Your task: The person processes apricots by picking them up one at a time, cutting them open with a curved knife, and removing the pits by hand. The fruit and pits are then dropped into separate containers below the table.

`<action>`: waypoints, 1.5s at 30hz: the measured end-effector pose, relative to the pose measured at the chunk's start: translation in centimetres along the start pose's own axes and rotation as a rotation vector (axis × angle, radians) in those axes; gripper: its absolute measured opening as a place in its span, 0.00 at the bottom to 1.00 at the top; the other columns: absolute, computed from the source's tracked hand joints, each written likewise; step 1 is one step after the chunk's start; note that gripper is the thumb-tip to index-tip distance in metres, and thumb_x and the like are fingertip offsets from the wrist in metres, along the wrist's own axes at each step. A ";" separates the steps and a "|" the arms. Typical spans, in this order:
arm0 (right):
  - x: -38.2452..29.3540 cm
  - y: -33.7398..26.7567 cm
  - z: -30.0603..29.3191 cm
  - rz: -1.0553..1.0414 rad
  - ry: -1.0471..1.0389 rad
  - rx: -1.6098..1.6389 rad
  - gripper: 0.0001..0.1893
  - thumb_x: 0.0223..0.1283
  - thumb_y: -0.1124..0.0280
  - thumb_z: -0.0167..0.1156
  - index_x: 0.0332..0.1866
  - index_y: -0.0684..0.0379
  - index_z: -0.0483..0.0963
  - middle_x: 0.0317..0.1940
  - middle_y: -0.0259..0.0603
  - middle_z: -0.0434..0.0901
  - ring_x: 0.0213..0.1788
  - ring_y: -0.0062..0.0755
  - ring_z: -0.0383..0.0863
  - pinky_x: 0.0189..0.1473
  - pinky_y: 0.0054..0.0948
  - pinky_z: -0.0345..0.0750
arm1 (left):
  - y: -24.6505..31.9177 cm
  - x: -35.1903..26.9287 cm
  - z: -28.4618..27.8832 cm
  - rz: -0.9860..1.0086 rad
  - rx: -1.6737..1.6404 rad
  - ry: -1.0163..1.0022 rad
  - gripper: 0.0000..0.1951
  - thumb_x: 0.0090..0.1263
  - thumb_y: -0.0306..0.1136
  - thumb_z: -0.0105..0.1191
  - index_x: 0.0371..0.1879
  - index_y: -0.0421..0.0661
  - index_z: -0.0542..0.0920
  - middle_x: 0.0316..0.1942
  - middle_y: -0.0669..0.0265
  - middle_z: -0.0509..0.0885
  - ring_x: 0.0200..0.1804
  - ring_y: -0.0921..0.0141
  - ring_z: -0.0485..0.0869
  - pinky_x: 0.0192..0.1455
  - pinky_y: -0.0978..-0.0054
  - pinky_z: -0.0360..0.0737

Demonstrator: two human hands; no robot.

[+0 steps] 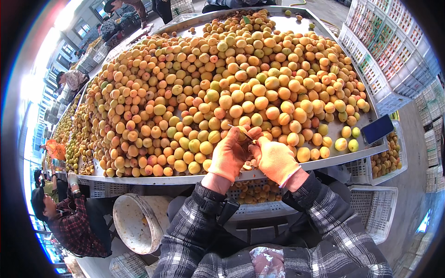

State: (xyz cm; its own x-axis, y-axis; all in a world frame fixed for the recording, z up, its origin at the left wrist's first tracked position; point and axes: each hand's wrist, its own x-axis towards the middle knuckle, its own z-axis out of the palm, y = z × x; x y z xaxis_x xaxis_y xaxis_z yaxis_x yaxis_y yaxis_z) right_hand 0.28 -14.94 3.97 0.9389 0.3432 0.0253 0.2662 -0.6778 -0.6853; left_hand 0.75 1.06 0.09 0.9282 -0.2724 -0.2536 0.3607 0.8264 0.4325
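Both my hands wear orange knit gloves and meet at the near edge of a metal table (330, 160). My left hand (227, 153) grips a yellowish apricot (242, 133), partly covered by its thumb and fingers. Across that fruit runs a thin metal blade, seemingly a small knife (249, 136), its pale tip pointing up and left. The blade's lower end meets the fingers of my right hand (278, 160), which hide any handle. Small cut pieces of apricot (249, 164) lie on the table below my hands. Beyond them spreads a large heap of whole apricots (194, 97).
Under the table edge, a plastic crate holds apricot halves (259, 193). A dirty white bucket (137, 222) stands at left, near a seated person (74, 219). At right are a phone (378, 129) on the table corner, stacked crates (389, 45) and another crate (373, 208).
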 end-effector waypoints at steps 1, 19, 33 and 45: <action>0.0 0.0 0.0 0.011 -0.023 -0.021 0.16 0.73 0.57 0.53 0.49 0.60 0.76 0.28 0.54 0.84 0.34 0.56 0.85 0.37 0.49 0.80 | 0.1 -0.2 0.2 0.001 -0.001 0.001 0.26 0.80 0.45 0.50 0.66 0.38 0.70 0.60 0.50 0.80 0.59 0.58 0.82 0.58 0.62 0.84; 0.0 0.6 0.8 0.030 0.017 -0.080 0.18 0.73 0.55 0.53 0.43 0.62 0.78 0.26 0.54 0.83 0.33 0.55 0.86 0.37 0.49 0.80 | -0.3 0.3 -0.2 0.025 -0.018 0.119 0.23 0.79 0.49 0.50 0.60 0.41 0.74 0.58 0.53 0.81 0.61 0.58 0.81 0.53 0.62 0.85; 0.6 0.9 1.9 -0.039 -0.063 0.114 0.19 0.75 0.56 0.51 0.40 0.64 0.77 0.26 0.55 0.83 0.33 0.54 0.85 0.36 0.46 0.79 | 0.1 -0.9 1.7 0.273 0.463 0.321 0.15 0.76 0.27 0.54 0.58 0.36 0.74 0.51 0.56 0.85 0.52 0.66 0.87 0.55 0.72 0.85; 0.7 1.1 0.1 0.267 -0.354 0.578 0.23 0.75 0.52 0.52 0.44 0.66 0.79 0.26 0.39 0.81 0.33 0.28 0.82 0.37 0.31 0.77 | 1.1 -0.3 -0.4 0.278 0.098 0.137 0.16 0.71 0.27 0.54 0.57 0.40 0.77 0.53 0.56 0.83 0.51 0.61 0.85 0.59 0.64 0.84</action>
State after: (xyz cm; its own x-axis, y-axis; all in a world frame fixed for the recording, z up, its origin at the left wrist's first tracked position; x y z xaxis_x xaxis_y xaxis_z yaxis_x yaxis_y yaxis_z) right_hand 1.22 -15.43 3.15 0.8032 0.4699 -0.3661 -0.2113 -0.3499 -0.9126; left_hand 0.80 2.21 0.27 0.9737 0.0313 -0.2256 0.1087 0.8067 0.5809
